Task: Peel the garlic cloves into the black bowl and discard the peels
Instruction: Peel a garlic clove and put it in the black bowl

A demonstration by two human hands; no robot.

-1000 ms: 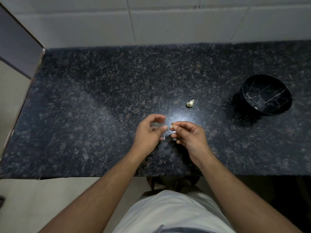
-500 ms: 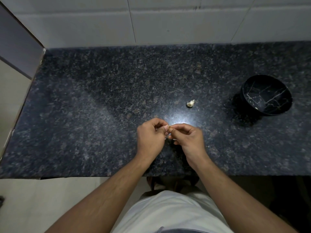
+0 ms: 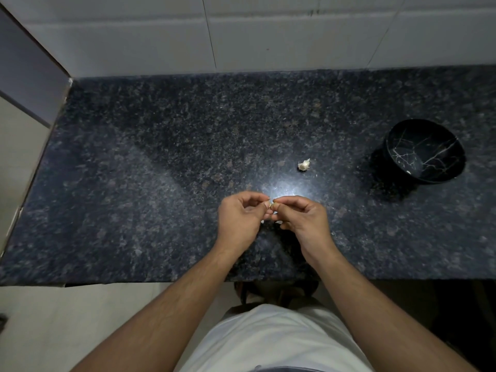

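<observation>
You are standing in what looks like a home kitchen. A dark speckled stone counter (image 3: 161,183) fills the middle of the frame, backed along the top by a wall of large pale tiles (image 3: 268,30). At the right sits a black bowl (image 3: 425,151) with white veining, and near the centre lies a scrap of garlic (image 3: 304,165). Pale floor (image 3: 53,326) shows at lower left.

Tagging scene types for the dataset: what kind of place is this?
Most likely a home kitchen: a dark speckled stone countertop against a white tiled wall, with a black bowl and a garlic piece on it, while both hands peel a clove.
</observation>
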